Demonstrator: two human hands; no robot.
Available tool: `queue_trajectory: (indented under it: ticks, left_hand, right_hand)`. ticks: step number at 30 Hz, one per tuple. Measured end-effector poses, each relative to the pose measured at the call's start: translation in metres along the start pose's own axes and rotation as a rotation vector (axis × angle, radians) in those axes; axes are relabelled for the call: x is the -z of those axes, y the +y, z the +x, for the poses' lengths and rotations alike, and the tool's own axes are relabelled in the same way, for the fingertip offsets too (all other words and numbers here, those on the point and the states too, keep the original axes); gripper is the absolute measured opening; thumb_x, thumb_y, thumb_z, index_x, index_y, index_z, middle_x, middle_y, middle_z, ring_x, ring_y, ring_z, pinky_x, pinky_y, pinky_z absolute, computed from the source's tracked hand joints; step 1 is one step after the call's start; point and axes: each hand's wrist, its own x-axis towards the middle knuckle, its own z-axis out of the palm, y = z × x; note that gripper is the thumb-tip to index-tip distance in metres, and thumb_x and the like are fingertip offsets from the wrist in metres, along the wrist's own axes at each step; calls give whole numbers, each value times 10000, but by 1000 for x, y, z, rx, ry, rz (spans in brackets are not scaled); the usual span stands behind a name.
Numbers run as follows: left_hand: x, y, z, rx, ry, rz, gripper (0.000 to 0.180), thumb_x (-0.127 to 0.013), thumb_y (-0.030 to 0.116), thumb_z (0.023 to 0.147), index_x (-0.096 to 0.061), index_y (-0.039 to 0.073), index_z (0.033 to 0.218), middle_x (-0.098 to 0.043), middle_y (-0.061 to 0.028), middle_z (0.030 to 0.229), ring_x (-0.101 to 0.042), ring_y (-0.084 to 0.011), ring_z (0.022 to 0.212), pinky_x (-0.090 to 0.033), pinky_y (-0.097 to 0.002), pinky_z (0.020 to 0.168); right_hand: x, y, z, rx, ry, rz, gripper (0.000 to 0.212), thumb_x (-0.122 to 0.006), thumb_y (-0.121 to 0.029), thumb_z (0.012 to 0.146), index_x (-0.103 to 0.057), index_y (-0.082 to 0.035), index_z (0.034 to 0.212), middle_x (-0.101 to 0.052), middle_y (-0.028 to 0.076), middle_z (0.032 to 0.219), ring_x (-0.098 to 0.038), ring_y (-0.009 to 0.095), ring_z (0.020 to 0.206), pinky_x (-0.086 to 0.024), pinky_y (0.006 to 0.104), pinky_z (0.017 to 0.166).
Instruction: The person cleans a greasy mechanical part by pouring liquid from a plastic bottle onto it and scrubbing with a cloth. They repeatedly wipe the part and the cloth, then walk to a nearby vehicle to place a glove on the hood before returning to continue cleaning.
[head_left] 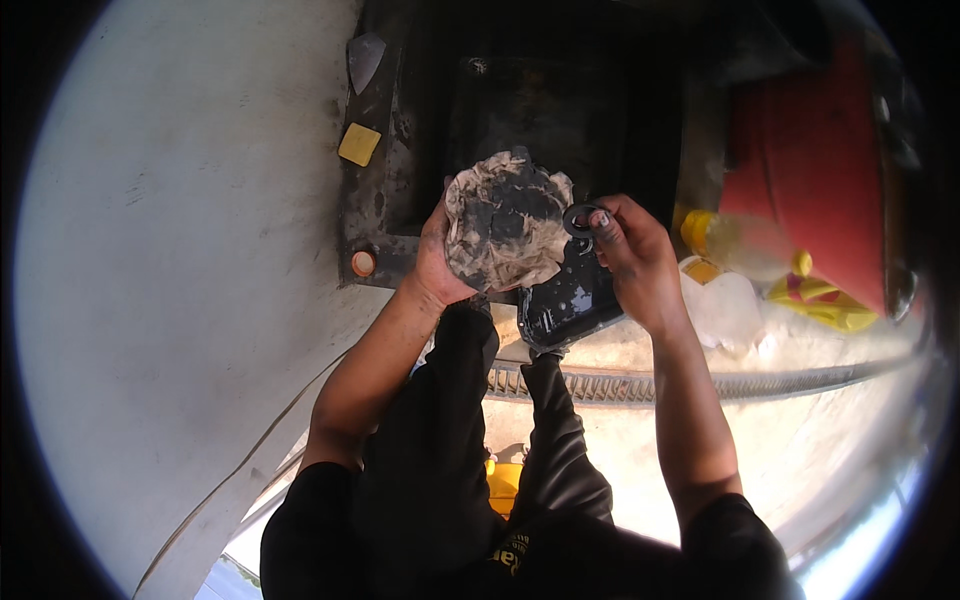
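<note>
My left hand (438,258) is closed on the edge of a crumpled, beige cloth (540,250) with large black stains. The cloth lies spread over the palm, and most of the left fingers are hidden beneath it. Just to its right, my right hand (638,258) pinches a flat black ring (570,224) between thumb and fingers. The ring is close to the cloth's right edge; whether they touch I cannot tell. Dark smudges mark the right thumb and fingers. Both hands are above the near side of a dark, grimy basin (395,150).
A black tray (560,325) sits below the hands. A yellow block (359,145) and an orange-rimmed cap (363,263) lie on the basin's left ledge. At right are a red drum (800,170) and a yellow-capped bottle (745,248). A drain grate (640,388) crosses the floor.
</note>
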Motion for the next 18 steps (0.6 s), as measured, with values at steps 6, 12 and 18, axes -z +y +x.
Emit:
queue_trajectory:
  ticks: [6, 12, 18]
  left_hand:
    - [-17, -16, 6, 79, 38, 117, 673, -396, 593, 1039, -506, 80, 1461, -575, -153, 1425, -589, -322, 1275, -481, -521, 1080]
    - [-14, -19, 7, 42, 28, 273, 574, -426, 524, 1057, -516, 109, 1445, -605, -130, 1389, -597, -289, 1262, -501, -486, 1045]
    - [-19, -41, 21, -168, 316, 625, 421, -486, 428, 1076, -583, 89, 1306, -675, -75, 1201, -664, -186, 1082, -542, -340, 933]
  right_hand:
    - [-13, 4, -4, 343, 55, -648, 258, -720, -70, 871, -689, -30, 1124, -606, 89, 975, -585, 270, 893, -509, 366, 822]
    - [-16, 6, -4, 430, 41, -725, 350, -764, -70, 757, -718, -65, 1104, -594, 68, 1055, -565, 299, 1006, -495, 407, 862]
    - [-42, 15, 0, 559, 113, -907, 212, -752, -53, 709, -680, -59, 909, -553, 91, 945, -532, 295, 898, -459, 413, 796]
